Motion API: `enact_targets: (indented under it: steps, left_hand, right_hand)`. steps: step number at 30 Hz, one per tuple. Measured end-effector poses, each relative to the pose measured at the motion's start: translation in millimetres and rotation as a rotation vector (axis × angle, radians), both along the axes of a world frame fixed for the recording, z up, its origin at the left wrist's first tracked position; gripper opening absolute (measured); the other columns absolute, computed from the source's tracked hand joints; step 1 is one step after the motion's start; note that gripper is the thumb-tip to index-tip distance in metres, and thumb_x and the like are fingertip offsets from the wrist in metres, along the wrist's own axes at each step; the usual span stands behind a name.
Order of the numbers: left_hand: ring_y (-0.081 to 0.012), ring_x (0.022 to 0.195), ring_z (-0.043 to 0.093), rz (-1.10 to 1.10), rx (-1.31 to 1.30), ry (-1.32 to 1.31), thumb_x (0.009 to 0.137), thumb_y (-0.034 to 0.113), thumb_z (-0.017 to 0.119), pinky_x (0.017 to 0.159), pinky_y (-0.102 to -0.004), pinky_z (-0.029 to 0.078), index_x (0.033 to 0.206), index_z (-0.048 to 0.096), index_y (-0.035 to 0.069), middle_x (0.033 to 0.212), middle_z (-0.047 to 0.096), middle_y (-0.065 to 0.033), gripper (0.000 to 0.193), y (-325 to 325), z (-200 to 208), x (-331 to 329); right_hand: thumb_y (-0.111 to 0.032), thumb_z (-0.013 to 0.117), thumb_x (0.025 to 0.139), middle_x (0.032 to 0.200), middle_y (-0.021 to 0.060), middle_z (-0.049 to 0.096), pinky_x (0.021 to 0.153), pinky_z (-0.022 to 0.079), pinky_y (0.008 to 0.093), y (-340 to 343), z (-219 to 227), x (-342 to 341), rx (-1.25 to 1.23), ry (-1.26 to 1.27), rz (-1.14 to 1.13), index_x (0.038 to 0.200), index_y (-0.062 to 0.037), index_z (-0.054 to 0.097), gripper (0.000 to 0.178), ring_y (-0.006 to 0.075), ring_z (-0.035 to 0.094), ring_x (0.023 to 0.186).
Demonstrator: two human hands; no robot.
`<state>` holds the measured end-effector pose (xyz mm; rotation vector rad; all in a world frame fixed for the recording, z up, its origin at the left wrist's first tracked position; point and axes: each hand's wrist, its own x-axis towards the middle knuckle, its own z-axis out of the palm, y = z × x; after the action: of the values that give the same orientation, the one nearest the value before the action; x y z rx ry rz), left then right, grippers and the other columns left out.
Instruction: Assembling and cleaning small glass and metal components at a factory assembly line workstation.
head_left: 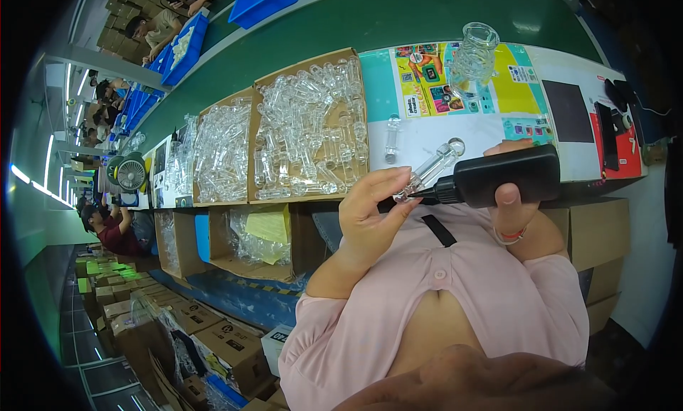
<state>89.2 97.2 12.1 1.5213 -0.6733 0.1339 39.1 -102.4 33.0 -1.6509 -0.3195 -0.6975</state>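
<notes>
Between the thumb and fingers of my left hand (376, 210) is one end of a clear glass tube (435, 165) with a rounded knob at its far end. It tilts up and to the right. My right hand (514, 210) is wrapped round a black squeeze bottle (506, 176), lying sideways with its nozzle pointing left. The nozzle tip meets or nearly meets the held end of the tube; I cannot tell which. Just beyond my left hand, a similar glass tube (392, 138) stands or lies on the white part of the table covering.
Left of my hands, a cardboard tray (366, 91) holds many clear glass tubes, with another full box (250, 148) beside it. A clear glass vessel (474, 59) stands at the back. Dark tools (608, 134) lie at the right. Co-workers sit further off, near a fan (131, 175).
</notes>
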Motion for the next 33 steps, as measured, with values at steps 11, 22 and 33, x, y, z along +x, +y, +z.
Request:
enact_targets:
  steps: [11,22,33]
  left_hand:
    - [-0.0224,0.085,0.059,0.139,0.206,-0.283,0.059,-0.01,0.07,0.073,-0.0273,0.048,0.098,0.062,0.002,0.095,0.06,-0.0119,0.042,-1,12,2]
    - [-0.0195,0.087,0.058,0.11,0.241,-0.163,0.062,-0.008,0.07,0.074,-0.0286,0.048,0.103,0.06,0.001,0.097,0.059,-0.0111,0.044,1,9,3]
    - [-0.0215,0.099,0.056,-0.323,-0.274,0.489,0.073,-0.012,0.06,0.085,-0.0308,0.047,0.11,0.045,-0.005,0.104,0.055,-0.0168,0.04,4,3,-2]
  right_hand:
    - [-0.029,0.062,0.078,0.082,0.0118,0.058,0.06,0.046,0.0287,-12,5,-3,-0.283,-0.181,-0.017,0.094,0.0018,0.056,0.035,0.0243,0.058,0.068]
    - [-0.037,0.075,0.065,0.062,0.0056,0.052,0.044,0.039,0.0291,-7,18,3,-0.462,-0.43,0.121,0.095,-0.0006,0.053,0.052,0.0211,0.051,0.049]
    - [-0.042,0.062,0.078,0.068,0.0089,0.054,0.047,0.041,0.0334,-10,1,2,-0.15,-0.237,0.146,0.103,0.0001,0.049,0.05,0.025,0.054,0.054]
